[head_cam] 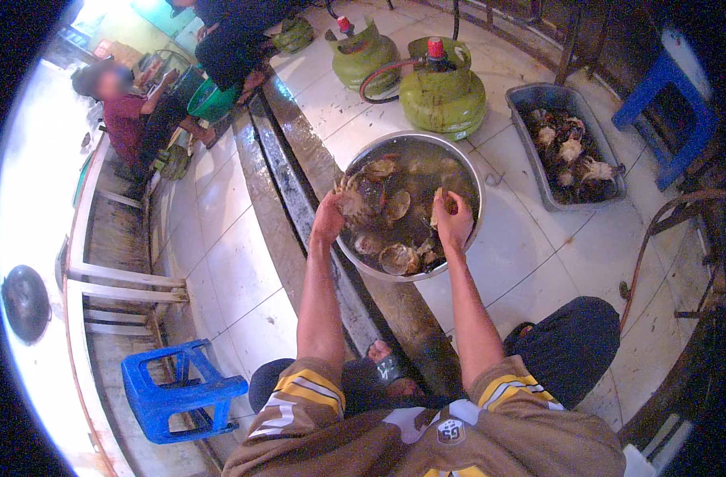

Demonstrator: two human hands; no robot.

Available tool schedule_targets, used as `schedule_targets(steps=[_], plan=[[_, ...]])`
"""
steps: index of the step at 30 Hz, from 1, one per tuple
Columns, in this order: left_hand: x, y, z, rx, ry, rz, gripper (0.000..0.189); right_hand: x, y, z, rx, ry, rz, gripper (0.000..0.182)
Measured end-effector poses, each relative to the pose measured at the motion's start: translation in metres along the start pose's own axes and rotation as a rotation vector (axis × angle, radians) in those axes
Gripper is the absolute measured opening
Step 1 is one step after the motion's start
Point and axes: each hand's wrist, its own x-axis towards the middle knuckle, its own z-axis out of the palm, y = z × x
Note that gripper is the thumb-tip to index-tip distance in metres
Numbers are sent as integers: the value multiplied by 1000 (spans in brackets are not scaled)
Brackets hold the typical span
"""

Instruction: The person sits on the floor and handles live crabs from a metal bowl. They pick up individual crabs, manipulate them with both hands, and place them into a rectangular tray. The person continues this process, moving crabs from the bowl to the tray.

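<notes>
A wide round metal basin (481, 197) of murky water stands on the floor in front of me, holding several crab shells and crab pieces. My left hand (329, 218) is at the basin's left rim, gripping a crab body (352, 201) with its legs pointing up and left. Inside the right part of the basin, my right hand (453, 218) pinches a small pale yellowish piece (437, 208), whose kind I cannot tell. Between the hands floats an empty-looking round crab shell (397, 204). Another crab shell (399, 259) lies near the front rim.
Two green gas cylinders (442, 101) (366, 62) stand just beyond the basin. A grey plastic tub (580, 206) of crab pieces is at right. A blue stool (181, 390) stands at lower left, another (667, 119) at upper right. A floor drain channel (291, 167) passes beneath the basin. Two people sit upper left.
</notes>
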Motion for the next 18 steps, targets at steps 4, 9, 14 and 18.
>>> schedule_targets(steps=[4,9,14,18], plan=[[2,-20,18,-87,-21,-15,39,-7,-6,1,-186,107,-153,40],[9,-64,18,-274,113,-18,40,-31,-35,28,-130,-200,11,40],[-7,-84,49,-417,144,85,42,-81,-70,44,23,-339,-391,35],[-8,-77,89,-478,112,78,46,-39,-79,55,-142,-214,-366,32]])
